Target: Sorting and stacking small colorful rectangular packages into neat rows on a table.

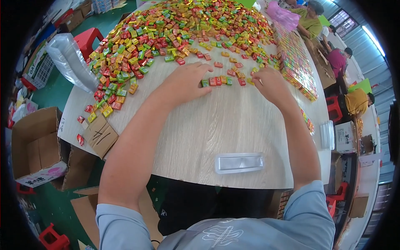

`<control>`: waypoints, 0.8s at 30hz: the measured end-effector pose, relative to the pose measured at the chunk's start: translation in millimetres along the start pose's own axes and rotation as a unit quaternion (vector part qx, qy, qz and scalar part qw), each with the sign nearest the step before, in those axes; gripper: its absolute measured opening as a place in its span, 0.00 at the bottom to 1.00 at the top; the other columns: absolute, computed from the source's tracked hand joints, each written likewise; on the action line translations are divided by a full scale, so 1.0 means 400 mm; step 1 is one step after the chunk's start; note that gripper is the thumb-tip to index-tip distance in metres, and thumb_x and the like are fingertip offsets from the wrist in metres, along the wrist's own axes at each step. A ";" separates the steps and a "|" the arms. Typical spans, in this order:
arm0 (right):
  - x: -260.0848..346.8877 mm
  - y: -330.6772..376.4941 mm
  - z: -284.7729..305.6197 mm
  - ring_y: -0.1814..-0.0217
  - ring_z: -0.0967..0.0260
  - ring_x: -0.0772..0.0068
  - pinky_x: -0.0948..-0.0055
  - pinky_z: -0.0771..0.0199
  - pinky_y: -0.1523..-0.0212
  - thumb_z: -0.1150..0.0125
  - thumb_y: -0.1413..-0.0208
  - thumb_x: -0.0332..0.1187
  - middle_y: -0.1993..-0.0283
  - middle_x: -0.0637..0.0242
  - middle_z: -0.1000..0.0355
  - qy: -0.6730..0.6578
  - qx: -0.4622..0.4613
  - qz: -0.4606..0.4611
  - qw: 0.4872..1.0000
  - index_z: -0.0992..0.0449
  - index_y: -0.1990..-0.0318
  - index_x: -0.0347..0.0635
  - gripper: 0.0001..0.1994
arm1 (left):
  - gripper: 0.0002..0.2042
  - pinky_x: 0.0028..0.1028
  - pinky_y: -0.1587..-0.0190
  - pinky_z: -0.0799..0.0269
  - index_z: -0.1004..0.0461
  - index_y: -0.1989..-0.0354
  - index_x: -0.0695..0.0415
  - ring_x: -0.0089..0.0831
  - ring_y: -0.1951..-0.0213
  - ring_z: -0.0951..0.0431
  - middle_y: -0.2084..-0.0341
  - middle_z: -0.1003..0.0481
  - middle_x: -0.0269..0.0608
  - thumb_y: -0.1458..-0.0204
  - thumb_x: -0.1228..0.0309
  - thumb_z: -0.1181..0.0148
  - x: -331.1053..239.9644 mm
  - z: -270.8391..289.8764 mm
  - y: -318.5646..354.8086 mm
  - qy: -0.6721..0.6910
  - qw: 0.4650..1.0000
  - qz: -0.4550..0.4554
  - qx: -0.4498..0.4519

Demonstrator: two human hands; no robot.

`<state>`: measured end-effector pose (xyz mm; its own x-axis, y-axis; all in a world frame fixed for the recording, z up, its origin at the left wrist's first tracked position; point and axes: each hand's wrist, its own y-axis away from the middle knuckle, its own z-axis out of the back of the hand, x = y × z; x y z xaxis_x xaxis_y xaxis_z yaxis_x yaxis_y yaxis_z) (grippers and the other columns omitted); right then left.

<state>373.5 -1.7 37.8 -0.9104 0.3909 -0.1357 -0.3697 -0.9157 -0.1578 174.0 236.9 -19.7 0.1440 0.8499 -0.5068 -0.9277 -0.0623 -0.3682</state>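
A short row of small wrapped candies [215,81], red and orange with green at the ends, lies on the pale wood-grain table. My left hand [187,81] is at the row's left end, thumb and forefinger spread apart beside a green candy [204,83]. At the right, my right hand [268,83] has its fingers pinched together at a yellow candy [250,81]; the fingertips partly hide it. Several loose red and orange candies [238,74] lie between the hands. Nearer to me sits a clear plastic tray [240,163] with a long rectangular hollow.
A large heap of mixed candies [183,29] covers the far side. Packed candy trays [296,62] line the right, near stacked clear trays [327,135]. More nested trays [71,62] stand at left, by a cardboard piece [100,135] and an open carton [37,141]. Other people [356,102] work at right.
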 end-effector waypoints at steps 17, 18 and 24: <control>0.116 0.031 -0.042 0.57 0.23 0.59 0.65 0.22 0.54 0.35 0.39 0.27 0.57 0.58 0.24 -0.208 -0.041 -0.016 0.977 0.21 0.57 0.35 0.06 | 0.26 0.39 0.46 0.26 0.29 0.38 0.58 0.44 0.51 0.22 0.52 0.26 0.48 0.44 0.68 0.30 -0.018 -0.018 -0.009 0.019 1.000 0.007 -0.010; 0.117 0.026 -0.047 0.56 0.23 0.59 0.66 0.22 0.54 0.35 0.38 0.27 0.56 0.57 0.25 -0.178 -0.069 0.000 0.982 0.21 0.55 0.36 0.07 | 0.26 0.40 0.46 0.26 0.29 0.37 0.58 0.44 0.50 0.22 0.52 0.26 0.48 0.44 0.68 0.30 -0.017 -0.018 -0.009 0.015 1.000 0.012 -0.009; 0.128 0.037 -0.052 0.53 0.24 0.58 0.65 0.21 0.51 0.36 0.38 0.27 0.50 0.57 0.29 -0.277 -0.040 -0.052 0.959 0.24 0.49 0.38 0.11 | 0.21 0.41 0.45 0.27 0.24 0.42 0.58 0.47 0.49 0.23 0.53 0.26 0.48 0.43 0.64 0.32 -0.030 -0.035 -0.011 -0.041 0.999 0.001 -0.026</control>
<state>325.1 6.6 8.1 -0.8370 0.3493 0.4212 -0.4681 -0.8557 -0.2207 181.3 219.7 -22.9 0.1106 0.8898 -0.4428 -0.9082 -0.0904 -0.4086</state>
